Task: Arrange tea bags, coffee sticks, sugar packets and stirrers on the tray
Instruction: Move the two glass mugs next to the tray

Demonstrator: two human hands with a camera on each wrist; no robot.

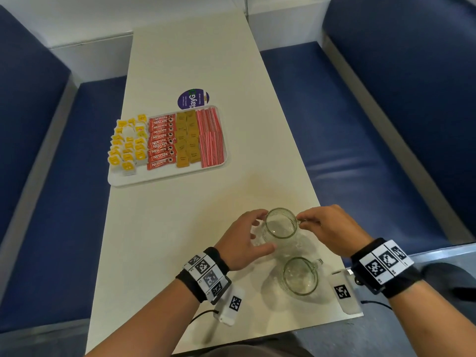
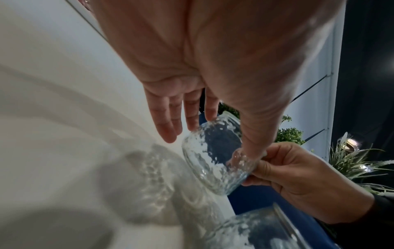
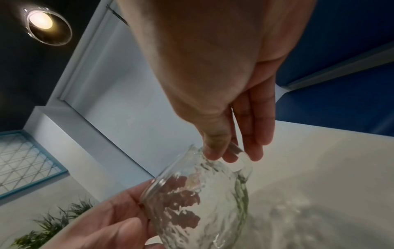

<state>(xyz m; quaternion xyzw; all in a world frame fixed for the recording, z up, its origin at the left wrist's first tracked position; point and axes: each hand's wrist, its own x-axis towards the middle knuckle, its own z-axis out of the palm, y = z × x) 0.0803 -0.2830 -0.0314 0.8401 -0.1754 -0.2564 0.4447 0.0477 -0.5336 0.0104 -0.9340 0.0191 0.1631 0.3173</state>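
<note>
Both hands (image 1: 244,240) apparently grip one glass mug (image 1: 280,224).

We see the worktop (image 1: 185,60) evenly and brightly lit from overhead, with soft grey shadows mottled by light spots spreading beside the glass mug (image 2: 215,156). A round ceiling lamp (image 3: 41,21) glares above that mug in the right wrist view. Both wrist views bend hard at their edges, and the nearest skin is blurred.

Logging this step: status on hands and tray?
Left hand and right hand both grip far clear glass mug. White rectangular tray fully stocked, untouched. Second glass mug nearby.
</note>
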